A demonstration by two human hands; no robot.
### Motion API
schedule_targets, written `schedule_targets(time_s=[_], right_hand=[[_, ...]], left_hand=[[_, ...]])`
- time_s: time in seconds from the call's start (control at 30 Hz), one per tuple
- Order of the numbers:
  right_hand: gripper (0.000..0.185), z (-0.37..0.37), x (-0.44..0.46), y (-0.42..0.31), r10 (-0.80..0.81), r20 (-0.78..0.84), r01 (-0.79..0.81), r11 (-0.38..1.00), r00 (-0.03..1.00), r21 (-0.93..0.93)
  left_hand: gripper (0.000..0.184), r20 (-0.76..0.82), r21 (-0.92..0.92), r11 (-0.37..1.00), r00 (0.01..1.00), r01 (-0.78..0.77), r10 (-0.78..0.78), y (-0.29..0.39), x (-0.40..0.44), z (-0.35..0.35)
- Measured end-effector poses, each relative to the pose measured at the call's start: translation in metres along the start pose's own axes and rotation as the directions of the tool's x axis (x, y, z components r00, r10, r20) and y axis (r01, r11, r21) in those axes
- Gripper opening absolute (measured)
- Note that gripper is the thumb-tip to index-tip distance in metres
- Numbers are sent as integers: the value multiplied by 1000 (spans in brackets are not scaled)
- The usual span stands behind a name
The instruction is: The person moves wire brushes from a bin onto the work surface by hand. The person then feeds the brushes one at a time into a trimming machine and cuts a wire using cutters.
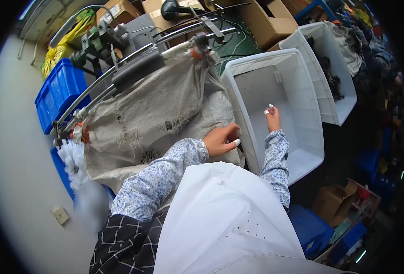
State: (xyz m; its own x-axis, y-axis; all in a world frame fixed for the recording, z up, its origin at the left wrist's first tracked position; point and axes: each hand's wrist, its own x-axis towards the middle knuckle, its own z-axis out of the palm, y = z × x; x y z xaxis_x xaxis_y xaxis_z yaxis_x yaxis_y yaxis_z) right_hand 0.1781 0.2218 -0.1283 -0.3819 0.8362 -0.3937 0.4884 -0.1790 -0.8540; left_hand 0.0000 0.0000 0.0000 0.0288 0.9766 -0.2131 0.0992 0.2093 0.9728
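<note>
My left hand is over the right edge of a grey-white woven cloth, close to the wall of a white plastic bin. Its fingers are curled but apart, and nothing shows between them. Over the inside of that bin is my right hand, its fingertips bent close together; whether something small is between them I cannot make out. The cloth hangs from a metal rail frame with orange pieces at its corners. Only a few dark specks and marks show in the bin.
A second white bin with dark items stands at the right. Blue crates are at the left by the wall. A machine with a grey roller lies beyond the cloth, with cardboard boxes behind. More blue bins are at lower right.
</note>
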Motion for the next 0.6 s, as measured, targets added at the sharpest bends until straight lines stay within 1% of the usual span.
schedule_targets(time_s=[0.03,0.07,0.1,0.17,0.2,0.23,0.27,0.3,0.33,0.37,0.4,0.43,0.47,0.5,0.53,0.57,0.6], right_hand=[[38,-2,3,-16,-46,29,46,999,999,13],[37,-2,3,-31,-125,98,125,992,987,4],[35,-1,-51,-116,-341,92,350,928,936,-128],[35,48,-124,-167,-420,321,476,871,849,-118],[36,70,-157,-189,-459,484,592,790,745,-162],[37,85,-182,-210,-479,624,715,673,618,-192],[38,102,-205,-231,-473,743,826,531,473,-188],[39,123,-228,-252,-421,842,879,461,338,-122],[38,142,-243,-261,-361,907,905,422,215,-46],[37,160,-252,-268,-289,953,919,393,92,30],[35,172,-250,-273,-184,975,869,495,127,-20],[34,180,-239,-278,-71,986,803,590,152,-82],[29,183,-210,-270,-97,942,669,727,321,-154],[23,186,-170,-262,-288,878,685,726,382,-60],[20,182,-137,-261,-404,665,698,671,628,-251],[22,179,-100,-247,-564,292,634,711,772,-304],[25,185,-53,-223,-604,-204,602,795,770,-81]], left_hand=[[37,-47,-173,985,999,-1,-8,0,17,0],[36,-54,-94,995,998,31,-36,14,29,-5],[34,-80,-40,988,986,-148,145,51,-28,-25],[32,-76,289,949,986,-122,150,86,-101,-43],[31,-68,438,895,989,-88,131,105,-143,-53],[30,-53,574,815,990,-76,130,114,-178,-59],[28,-197,572,819,977,45,84,115,-212,-67],[27,-339,553,817,940,164,41,111,-247,-75],[27,-535,512,814,844,275,51,97,-283,-82],[27,-701,446,813,710,374,57,78,-318,-85],[30,-852,366,806,516,465,89,53,-349,-83],[33,-948,266,799,295,539,117,23,-379,-76],[38,-982,163,752,181,639,59,-21,-407,-56],[44,-998,52,687,59,725,13,-55,-430,-37],[47,-989,-71,837,73,542,-132,-68,-441,-21],[51,-953,-222,922,128,318,-274,-82,-443,3],[46,-981,-111,930,111,351,-160,-109,-437,24]])
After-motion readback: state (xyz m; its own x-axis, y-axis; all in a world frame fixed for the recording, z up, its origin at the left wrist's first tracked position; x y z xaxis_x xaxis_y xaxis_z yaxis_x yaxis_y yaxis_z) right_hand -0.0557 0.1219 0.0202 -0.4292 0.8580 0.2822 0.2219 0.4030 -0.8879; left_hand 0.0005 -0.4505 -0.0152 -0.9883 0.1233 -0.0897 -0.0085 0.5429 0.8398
